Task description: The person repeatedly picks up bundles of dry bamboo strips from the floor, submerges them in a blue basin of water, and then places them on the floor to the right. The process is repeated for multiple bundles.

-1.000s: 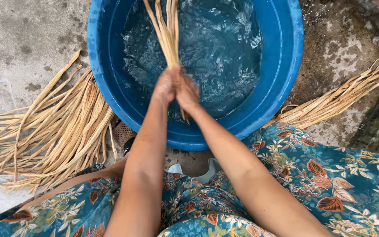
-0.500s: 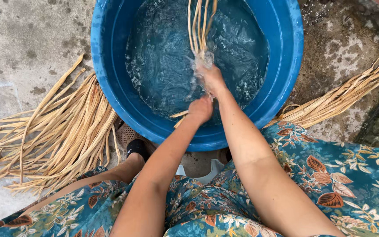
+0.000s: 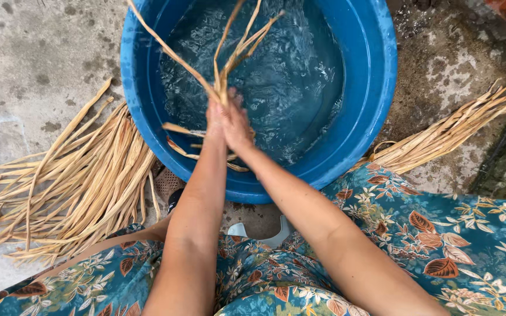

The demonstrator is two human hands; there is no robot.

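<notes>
Forearms stretched forward, your left hand (image 3: 215,117) and right hand (image 3: 238,126) press together, closed around a reed bundle (image 3: 229,64) over the blue basin (image 3: 376,88).

Soft, even daylight lit the scene, casting only faint shadows. Pale glints rippled on the water (image 3: 288,82) toward twelve o'clock. The raised strands (image 3: 235,52) blurred with motion; edges bowed slightly.
</notes>
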